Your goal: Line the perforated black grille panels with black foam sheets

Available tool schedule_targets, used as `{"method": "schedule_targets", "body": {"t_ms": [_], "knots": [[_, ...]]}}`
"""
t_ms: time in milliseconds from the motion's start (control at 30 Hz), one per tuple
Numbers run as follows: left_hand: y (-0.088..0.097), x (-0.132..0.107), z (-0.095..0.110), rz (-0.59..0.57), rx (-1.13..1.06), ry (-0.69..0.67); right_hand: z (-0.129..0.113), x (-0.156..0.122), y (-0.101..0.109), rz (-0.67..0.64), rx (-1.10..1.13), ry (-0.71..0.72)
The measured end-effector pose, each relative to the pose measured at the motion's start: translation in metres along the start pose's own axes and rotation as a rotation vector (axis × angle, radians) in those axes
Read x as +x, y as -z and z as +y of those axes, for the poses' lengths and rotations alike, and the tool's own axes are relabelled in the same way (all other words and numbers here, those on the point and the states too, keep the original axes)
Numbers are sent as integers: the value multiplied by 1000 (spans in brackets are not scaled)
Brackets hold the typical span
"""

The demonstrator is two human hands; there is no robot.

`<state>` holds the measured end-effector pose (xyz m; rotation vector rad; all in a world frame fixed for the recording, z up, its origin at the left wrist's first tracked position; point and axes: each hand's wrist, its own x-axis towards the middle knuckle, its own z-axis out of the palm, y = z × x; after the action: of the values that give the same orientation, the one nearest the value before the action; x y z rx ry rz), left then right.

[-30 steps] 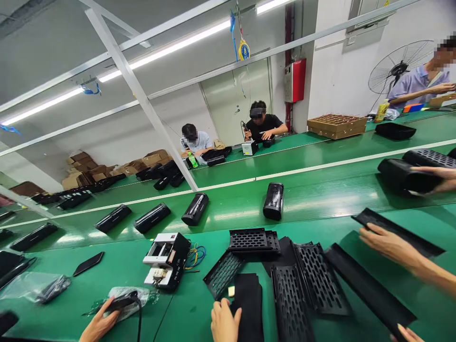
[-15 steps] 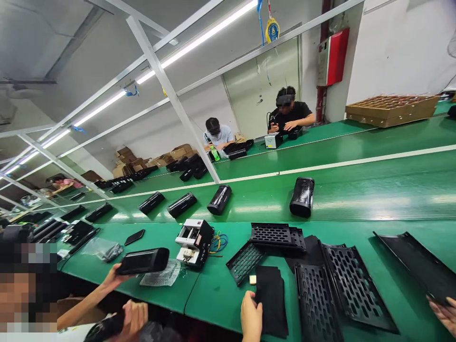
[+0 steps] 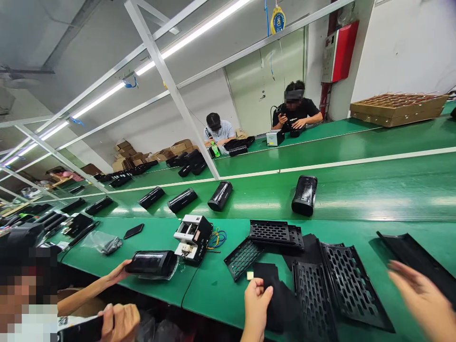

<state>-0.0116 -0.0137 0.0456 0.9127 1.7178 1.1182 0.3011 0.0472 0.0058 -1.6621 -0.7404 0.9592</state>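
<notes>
Along your near side, the edge of the green table [image 3: 213, 292] slants down toward the bottom of the view, and the black sheets [image 3: 276, 301] lie by it in front of you, left of the front perforated panel [image 3: 313, 294]. Your left hand [image 3: 257, 301] has thumb and fingers pinched on the sheets' left side, just beside a small pale block [image 3: 250, 275]. You have a stretch of green surface between that hand and the black-and-white machine [image 3: 192, 240], and a narrower strip between the right perforated panel [image 3: 349, 285] and your right hand [image 3: 422, 297], whose fingers are extended, gripping nothing you can see, near the long black panel [image 3: 423, 263]. Across the belt from you, a cardboard tray [image 3: 395, 115] holds rows of coppery parts, too small to name; to your left, a clear bag [image 3: 101, 242] has something dark in it. Your right hand is blurred, so you cannot tell whether it touches the long panel, which runs out of view at the right. Your forearms are cut off below, and the sheets' lower right edge blends into the front perforated panel.
</notes>
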Motion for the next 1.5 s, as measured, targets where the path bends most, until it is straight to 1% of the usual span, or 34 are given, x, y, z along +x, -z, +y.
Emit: {"method": "schedule_targets", "body": {"t_ms": [33,100,133,167,200,233,300,400,467,500,567,633,700,733,800,933,1000,1133,1200,1300,1333,1367,1400,1433,1467,1500], "knots": [[-7,-2,6,-26,-47,-3,-10,-20,-16,-169,-12,31],[-20,-7,17,-67,-148,-1,-26,-62,-49,-571,-55,167],[-27,-9,21,-79,-193,4,-31,-81,-63,-699,-89,219],[-32,-12,25,-85,-229,9,-33,-97,-76,-779,-128,271],[-37,-13,27,-87,-255,13,-34,-109,-85,-812,-167,317],[-41,-15,29,-86,-272,15,-32,-117,-92,-811,-203,349],[-46,-17,31,-84,-294,22,-27,-123,-98,-777,-255,398],[-45,-16,31,-88,-354,67,-20,-115,-94,-736,-257,433],[-41,-11,28,-84,-406,116,-18,-105,-88,-687,-204,399],[-37,-7,25,-62,-425,129,-17,-99,-84,-648,-160,356],[-29,5,15,35,-407,114,-15,-86,-74,-550,-40,217],[-19,19,1,153,-296,64,-11,-71,-61,-430,130,26],[-9,30,-14,221,-183,42,-6,-55,-46,-310,324,-152],[-5,34,-22,240,-140,38,-3,-47,-38,-261,409,-217],[2,41,-34,258,-91,40,1,-32,-23,-190,548,-292],[9,48,-51,277,51,37,2,-11,0,-68,739,-437],[12,51,-54,268,152,35,-2,-8,6,-51,800,-509],[14,50,-52,245,384,15,-15,-15,9,-109,867,-561],[10,42,-45,268,530,-18,-23,-21,7,-133,896,-601],[-3,25,-27,298,840,-119,-31,-32,1,-165,931,-682],[-9,19,-19,273,900,-156,-33,-36,-1,-172,936,-707],[-16,12,-11,220,897,-191,-33,-40,-4,-183,936,-726],[-24,6,-2,136,814,-215,-33,-45,-8,-199,931,-734],[-31,0,7,24,668,-216,-33,-49,-12,-219,920,-732],[-39,-6,15,-108,473,-181,-33,-54,-16,-242,903,-719],[-47,-12,22,-241,244,-109,-32,-58,-20,-272,883,-698]]}}
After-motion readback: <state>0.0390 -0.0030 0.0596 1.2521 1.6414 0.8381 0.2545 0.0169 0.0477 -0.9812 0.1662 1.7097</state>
